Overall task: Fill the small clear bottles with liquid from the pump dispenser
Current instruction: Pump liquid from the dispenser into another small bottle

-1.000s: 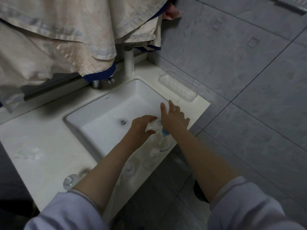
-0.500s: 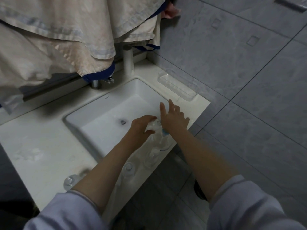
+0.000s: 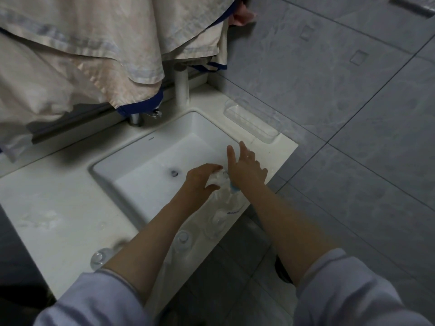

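My left hand (image 3: 202, 178) grips a small clear bottle (image 3: 218, 179) at the sink's front right corner. My right hand (image 3: 247, 169) lies palm down on the head of the clear pump dispenser (image 3: 229, 202), two fingers stretched out straight; a bit of blue shows under the wrist. The dispenser stands on the counter's front edge, and its spout is hidden between my hands. Two more small clear bottles stand on the front edge: one (image 3: 183, 238) beside my left forearm, one (image 3: 98, 257) further left.
The white rectangular sink (image 3: 150, 161) is sunk into a white counter (image 3: 58, 196). A clear plastic tray (image 3: 251, 121) sits at the counter's right side. Beige laundry (image 3: 82, 55) hangs over the tap (image 3: 135, 118). Grey floor tiles lie to the right.
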